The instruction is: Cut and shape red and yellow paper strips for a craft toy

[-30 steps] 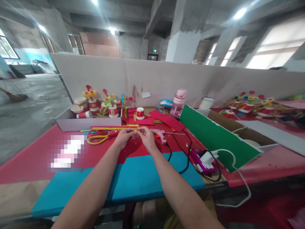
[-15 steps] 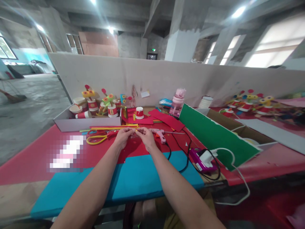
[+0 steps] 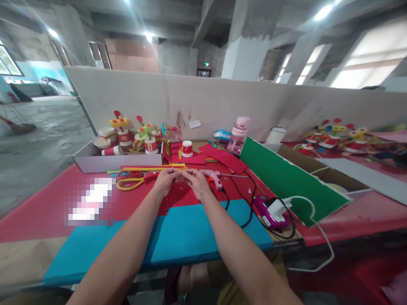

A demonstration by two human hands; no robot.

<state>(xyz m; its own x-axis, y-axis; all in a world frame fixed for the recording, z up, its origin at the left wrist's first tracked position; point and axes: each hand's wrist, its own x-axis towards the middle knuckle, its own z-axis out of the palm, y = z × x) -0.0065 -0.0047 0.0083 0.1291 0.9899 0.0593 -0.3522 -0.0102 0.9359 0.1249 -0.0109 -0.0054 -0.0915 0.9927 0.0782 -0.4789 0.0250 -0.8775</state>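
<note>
Over the red table covering, my left hand (image 3: 168, 180) and my right hand (image 3: 196, 181) meet with fingertips pinched together. A tiny yellowish bit shows between them, too small to name. Left of my left hand lie yellow-handled scissors (image 3: 130, 183). A pink glue gun (image 3: 217, 180) rests just right of my right hand, its black cord trailing toward me. Yellow and red strips (image 3: 149, 168) lie beyond my hands. Farther back, a red-and-white paper cup (image 3: 187, 149) stands upside down on red paper (image 3: 222, 158).
At the back left, a white box (image 3: 117, 163) holds paper-cup figures and cups. A green-sided box (image 3: 286, 180) stands right, near a purple power strip (image 3: 270, 214) with cables. A pink bottle (image 3: 238, 134) stands by the partition (image 3: 143, 93). Blue sheet (image 3: 190, 233) covers the front edge.
Both hands stay in nearly the same place, still pinched together, with only slight finger movement. The view has shifted a little.
</note>
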